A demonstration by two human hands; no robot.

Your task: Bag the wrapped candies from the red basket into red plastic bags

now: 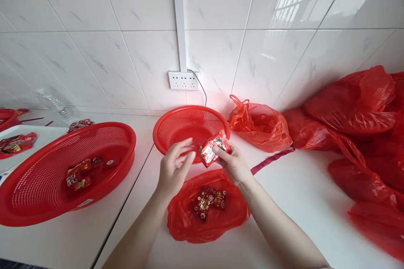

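head view: the right hand [234,163] grasps a shiny red packet [207,154] between thumb and fingers, above the near right part of the far basin [189,111]. the left hand [173,167] holds nothing, its fingers loosely spread and apart from the packet. nearer, between the forearms, an open bag [179,222] holds at least 2 dark red packets [218,198]. at the left, another red basin [34,195] holds a small group of packets [82,172].

a light pinch is probably enough, since a hard squeeze could crush the contents. it seems best to grip the packet towards its edge, have the left fingers ready to steady it, and lift the forearms clear of the bag's thin mouth, which could fold or snag.
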